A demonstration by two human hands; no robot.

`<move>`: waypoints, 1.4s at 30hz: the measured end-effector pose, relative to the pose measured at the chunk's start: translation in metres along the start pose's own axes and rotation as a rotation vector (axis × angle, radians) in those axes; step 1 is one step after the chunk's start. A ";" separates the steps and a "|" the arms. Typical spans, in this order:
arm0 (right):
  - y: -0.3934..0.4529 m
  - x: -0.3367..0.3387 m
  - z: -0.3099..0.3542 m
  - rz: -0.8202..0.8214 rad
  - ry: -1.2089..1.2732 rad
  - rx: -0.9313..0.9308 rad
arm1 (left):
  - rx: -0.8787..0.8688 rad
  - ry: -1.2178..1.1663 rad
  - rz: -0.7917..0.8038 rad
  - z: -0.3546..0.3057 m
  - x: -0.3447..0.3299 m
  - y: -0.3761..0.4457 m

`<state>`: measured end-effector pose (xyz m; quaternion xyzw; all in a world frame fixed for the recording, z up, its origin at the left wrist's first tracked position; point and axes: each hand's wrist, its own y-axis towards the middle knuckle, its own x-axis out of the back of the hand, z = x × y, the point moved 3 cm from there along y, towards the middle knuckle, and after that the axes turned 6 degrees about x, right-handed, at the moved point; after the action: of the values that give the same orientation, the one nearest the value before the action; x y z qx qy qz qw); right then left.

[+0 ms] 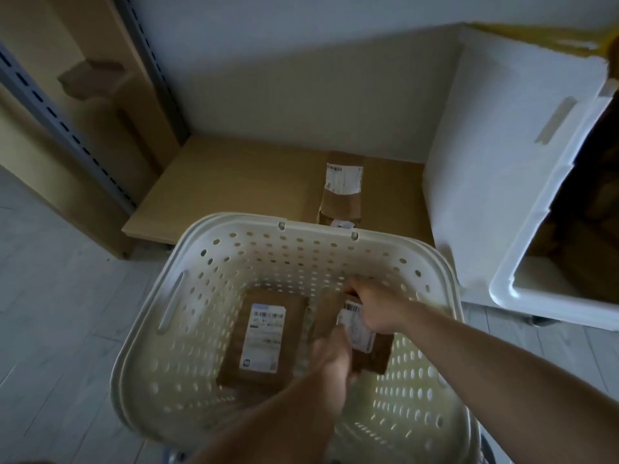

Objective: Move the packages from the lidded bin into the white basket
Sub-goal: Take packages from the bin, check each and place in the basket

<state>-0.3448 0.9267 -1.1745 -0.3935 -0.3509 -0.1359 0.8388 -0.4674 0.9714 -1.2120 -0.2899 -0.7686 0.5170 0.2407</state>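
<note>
While both hands reach down inside the white basket point(214, 229), which fills the lower centre of the frame, they carry one brown package point(363, 333) between them, just right of the basket's middle. The right hand point(375, 304) grips its upper end, fingers curled over the top edge, and the left hand point(331, 363) holds the lower end from below (the blur hides exactly how those fingers wrap). That package's long axis runs from upper left to lower right, tilted, with its white label facing up between the two hands; whether it touches the basket floor I cannot tell.

A second labelled package point(264, 336) already lies flat on the basket floor just to the left, its long axis nearly up and down in the frame. So the free floor lies to the right and below the held one, and setting it down beside rather than on top of its neighbour seems to call for lowering it roughly where it is.

Another package point(341, 189) leans on cardboard above the basket rim. At the right edge of the frame stands the lidded bin point(502, 289), open, with brown shapes dimly visible inside.
</note>
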 end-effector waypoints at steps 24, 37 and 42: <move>0.071 -0.046 -0.027 0.093 -0.094 0.022 | 0.167 -0.249 0.002 0.012 -0.013 0.052; 0.091 -0.059 -0.027 0.155 -0.285 0.068 | 0.140 -0.386 -0.049 0.018 -0.035 0.078; 0.090 -0.058 -0.007 0.178 -0.545 0.138 | 0.113 -0.564 0.049 0.012 -0.042 0.076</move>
<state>-0.3372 0.9774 -1.2693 -0.3868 -0.5357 0.0731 0.7470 -0.4305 0.9566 -1.2901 -0.1392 -0.7679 0.6250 0.0208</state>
